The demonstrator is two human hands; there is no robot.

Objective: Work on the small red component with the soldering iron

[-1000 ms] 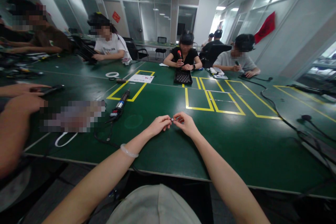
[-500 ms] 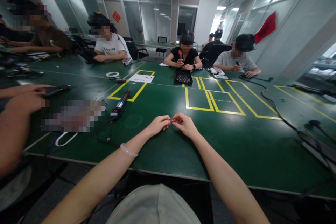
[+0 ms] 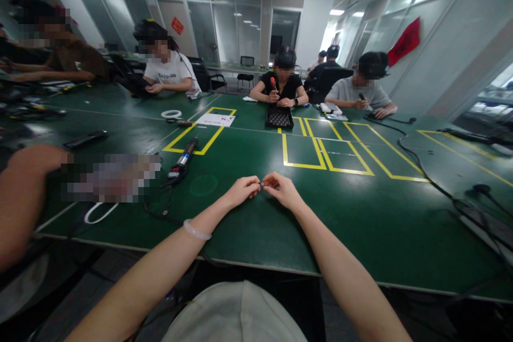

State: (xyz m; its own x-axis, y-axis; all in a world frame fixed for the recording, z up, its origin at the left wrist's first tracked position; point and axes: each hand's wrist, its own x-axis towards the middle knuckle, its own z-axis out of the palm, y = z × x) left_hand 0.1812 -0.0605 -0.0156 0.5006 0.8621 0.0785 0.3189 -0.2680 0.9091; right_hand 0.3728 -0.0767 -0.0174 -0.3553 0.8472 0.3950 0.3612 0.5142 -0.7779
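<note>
My left hand [image 3: 246,189] and my right hand [image 3: 281,189] meet over the green table [image 3: 256,235], fingertips pinched from both sides on a small orange and dark piece [image 3: 263,184]. The piece is too small, and too much covered by fingers, for me to name its kind. A translucent bracelet [image 3: 196,231] circles my left wrist. Left of my left hand lies a pen-shaped electric tool [image 3: 185,159] with a blue band, its cable running toward the table's front edge.
A blurred-out bag [image 3: 116,176] with a white strap and a co-worker's arm [image 3: 24,192] are at my left. Yellow tape frames [image 3: 304,164] mark the table. Across it, a person works at a black tray [image 3: 279,117]. Cables [image 3: 412,155] run along the right.
The co-worker's hand at the left has drawn back from the black device on the table. My own hands hold almost the same pose around the small piece.
</note>
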